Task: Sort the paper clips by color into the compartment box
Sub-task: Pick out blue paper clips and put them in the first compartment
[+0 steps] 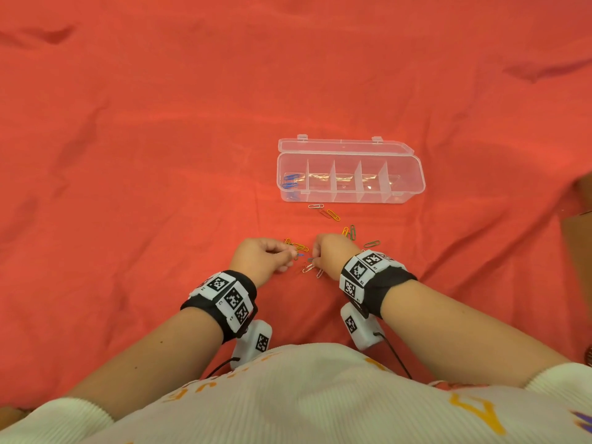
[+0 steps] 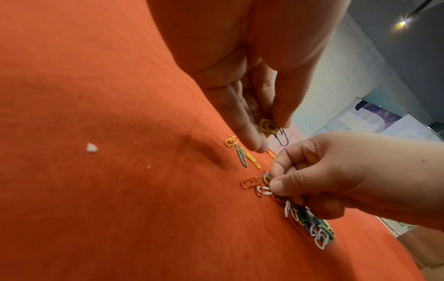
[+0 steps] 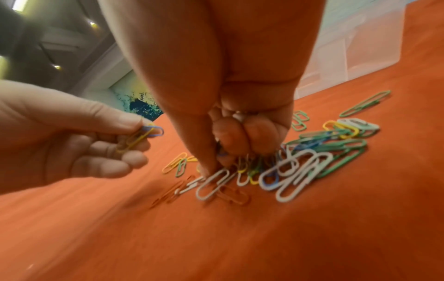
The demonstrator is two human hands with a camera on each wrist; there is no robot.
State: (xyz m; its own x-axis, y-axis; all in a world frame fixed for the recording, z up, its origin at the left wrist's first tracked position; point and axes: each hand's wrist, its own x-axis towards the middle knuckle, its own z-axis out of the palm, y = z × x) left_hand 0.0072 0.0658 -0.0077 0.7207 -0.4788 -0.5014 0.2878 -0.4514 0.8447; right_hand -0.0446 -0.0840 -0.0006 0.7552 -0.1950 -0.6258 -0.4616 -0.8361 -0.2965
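From the head view, both forearms reach forward over the red cloth [image 1: 160, 155], hands close together above scattered clips [image 1: 333, 215], the open box [image 1: 413, 190] well beyond, blue clips [image 1: 290, 181] in its leftmost compartment. Left wrist view: the left hand [image 2: 252, 106], fingers pointing down, pinches a yellow clip [image 2: 267, 125] and a blue clip [image 2: 283, 138]. Right wrist view: the right hand [image 3: 230, 133], fingers curled, presses its fingertips into the pile [image 3: 300, 163], gripping clips.

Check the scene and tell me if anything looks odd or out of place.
One thing: the left hand pinches a yellow clip and a blue clip together, a mixed pair for a color sort. A small white crumb lies on the red cloth. The box sits open and level, holding only blue clips in its leftmost compartment.
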